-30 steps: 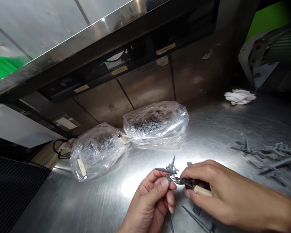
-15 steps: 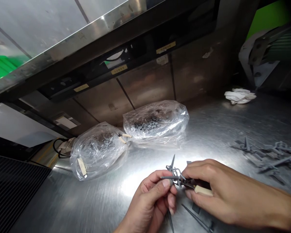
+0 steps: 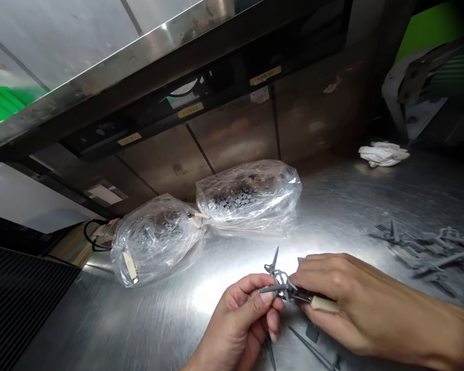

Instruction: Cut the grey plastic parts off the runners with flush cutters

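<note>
2 clear bags (image 3: 156, 238) (image 3: 251, 195) w/ grey pcs, 1 white rag (image 3: 382, 153), 1 sprue (image 3: 278, 281), 1 cutter (image 3: 324, 304), 2 hands (image 3: 239, 322) (image 3: 334, 291)

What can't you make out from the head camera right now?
Head view:
1. Tip of the cream-handled tool: hidden by the right hand and grey sprue, which the left hand pinches.
2. Yellow labels: too small to read.
3. Grey scrap pile: blurred, cut by the right edge.

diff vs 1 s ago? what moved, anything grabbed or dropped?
The left hand turned the grey sprue piece in its fingers and shifted it slightly right and down, closer against the cutter in the right hand. Nothing taken up or let go. The two bags, white cloth and loose grey parts stayed put.
</note>
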A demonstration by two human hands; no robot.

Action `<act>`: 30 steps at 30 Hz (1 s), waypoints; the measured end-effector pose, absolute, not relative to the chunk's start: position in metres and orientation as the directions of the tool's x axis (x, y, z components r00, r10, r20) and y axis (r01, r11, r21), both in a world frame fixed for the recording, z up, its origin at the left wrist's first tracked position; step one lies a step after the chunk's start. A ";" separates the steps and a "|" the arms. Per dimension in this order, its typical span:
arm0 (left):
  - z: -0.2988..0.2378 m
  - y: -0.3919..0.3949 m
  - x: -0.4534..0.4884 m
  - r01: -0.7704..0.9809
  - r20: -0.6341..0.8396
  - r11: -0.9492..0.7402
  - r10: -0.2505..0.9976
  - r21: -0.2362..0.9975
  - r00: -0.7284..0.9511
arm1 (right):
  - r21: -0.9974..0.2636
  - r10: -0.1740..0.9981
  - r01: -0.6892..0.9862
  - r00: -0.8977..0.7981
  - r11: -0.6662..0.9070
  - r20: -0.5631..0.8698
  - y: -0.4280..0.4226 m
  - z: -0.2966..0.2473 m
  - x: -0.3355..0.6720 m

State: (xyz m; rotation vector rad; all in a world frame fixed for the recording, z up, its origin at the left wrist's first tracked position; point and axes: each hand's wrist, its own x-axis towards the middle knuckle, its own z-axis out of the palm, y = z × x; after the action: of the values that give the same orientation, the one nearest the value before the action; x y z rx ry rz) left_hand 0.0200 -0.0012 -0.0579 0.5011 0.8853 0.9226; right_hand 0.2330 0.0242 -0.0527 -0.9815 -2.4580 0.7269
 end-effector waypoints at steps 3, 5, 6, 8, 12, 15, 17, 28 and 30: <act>-0.058 -0.001 0.020 -0.466 -0.431 0.529 0.848 0.709 0.309 | -0.601 0.706 0.499 -0.690 0.625 0.160 0.025 -0.053 0.233; -0.058 0.000 0.020 -0.467 -0.434 0.530 0.848 0.708 0.304 | -0.603 0.703 0.495 -0.693 0.625 0.159 0.026 -0.052 0.233; -0.059 0.000 0.019 -0.468 -0.434 0.530 0.848 0.707 0.306 | -0.600 0.703 0.498 -0.693 0.626 0.157 0.026 -0.052 0.233; -0.059 0.000 0.019 -0.468 -0.435 0.536 0.844 0.702 0.315 | -0.587 0.706 0.507 -0.690 0.631 0.163 0.026 -0.053 0.233; -0.059 0.001 0.019 -0.478 -0.447 0.559 0.829 0.678 0.336 | -0.547 0.716 0.532 -0.672 0.646 0.191 0.025 -0.058 0.233; -0.059 0.001 0.020 -0.494 -0.447 0.567 0.824 0.659 0.348 | -0.519 0.713 0.545 -0.674 0.659 0.196 0.025 -0.062 0.234; -0.059 0.001 0.020 -0.505 -0.440 0.562 0.827 0.655 0.350 | -0.516 0.698 0.528 -0.683 0.675 0.214 0.026 -0.063 0.236; -0.055 -0.001 0.021 -0.477 -0.469 0.564 0.826 0.674 0.313 | -0.539 0.808 0.631 -0.561 0.558 0.180 0.034 -0.047 0.264; -0.053 -0.001 0.022 -0.449 -0.496 0.580 0.815 0.680 0.300 | -0.545 0.879 0.715 -0.469 0.438 0.090 0.034 -0.040 0.276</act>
State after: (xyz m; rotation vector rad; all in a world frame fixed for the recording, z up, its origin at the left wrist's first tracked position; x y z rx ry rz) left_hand 0.0219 -0.0005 -0.0528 0.4595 0.9298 0.8784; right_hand 0.2762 0.0337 -0.0397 -1.3576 -2.3345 0.6267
